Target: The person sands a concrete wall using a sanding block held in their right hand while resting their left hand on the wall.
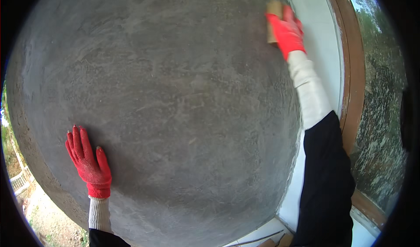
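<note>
My right hand point(288, 31), in a red glove with a white cuff, is wrapped round a tan block point(274, 24) at the upper right. The block looks like a sanding block or a sponge, but it is blurred and its exact kind is unclear. It lies against the grey plastered wall point(175, 94), close to the wall's right edge. My left hand point(89, 161), also in a red glove, is at the lower left with its fingers stretched upward and nothing in it. A shadow falls beside it on the wall; whether the palm touches cannot be made out.
A white strip of wall point(321, 45) borders the grey one on the right. Beyond it is a brown window frame point(353, 72) with spotted glass point(380, 107). White tiles point(264, 231) and thin rods point(258, 239) show at the bottom. Outdoor ground point(50, 214) appears at lower left.
</note>
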Demonstrator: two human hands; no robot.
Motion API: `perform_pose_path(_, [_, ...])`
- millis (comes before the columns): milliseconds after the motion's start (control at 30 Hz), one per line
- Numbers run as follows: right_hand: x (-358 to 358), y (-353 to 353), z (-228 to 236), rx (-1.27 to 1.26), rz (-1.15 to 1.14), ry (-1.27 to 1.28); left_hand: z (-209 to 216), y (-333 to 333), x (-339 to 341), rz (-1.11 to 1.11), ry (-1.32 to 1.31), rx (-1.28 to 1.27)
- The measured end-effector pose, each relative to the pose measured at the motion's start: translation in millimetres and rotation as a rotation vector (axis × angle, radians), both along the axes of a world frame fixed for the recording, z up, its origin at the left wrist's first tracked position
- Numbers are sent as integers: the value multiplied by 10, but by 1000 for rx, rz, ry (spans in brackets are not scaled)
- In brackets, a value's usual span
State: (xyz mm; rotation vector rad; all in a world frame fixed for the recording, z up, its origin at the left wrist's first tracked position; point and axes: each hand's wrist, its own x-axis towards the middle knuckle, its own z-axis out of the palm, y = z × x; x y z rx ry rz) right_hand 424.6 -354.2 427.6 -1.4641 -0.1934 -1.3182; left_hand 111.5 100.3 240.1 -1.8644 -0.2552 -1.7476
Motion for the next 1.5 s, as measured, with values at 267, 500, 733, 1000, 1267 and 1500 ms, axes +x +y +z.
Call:
perform_pose_path(267, [-677,932,-154,-420,-23,-751,-3,28,-14,14,-2,15])
perform_pose_path(500, [-804,1297,-750,-598,-77,-876,-6,-27,-10,-28,-15,-19])
perform_pose_path(733, [255,-275,-38,11,-114,-13,-17,29,-55,6,44,7])
perform_pose_path(1000, [-374,911,533,-568,-275,-691,-16,18,-47,10,31,-24])
perform_pose_path(1267, [404,-256,513,-162,-78,-85,-26,23,-25,47,-2,-26])
perform_pose_path(1500, [566,-495,-3035,-331,-38,-126,-13,10,-2,42,-34,0])
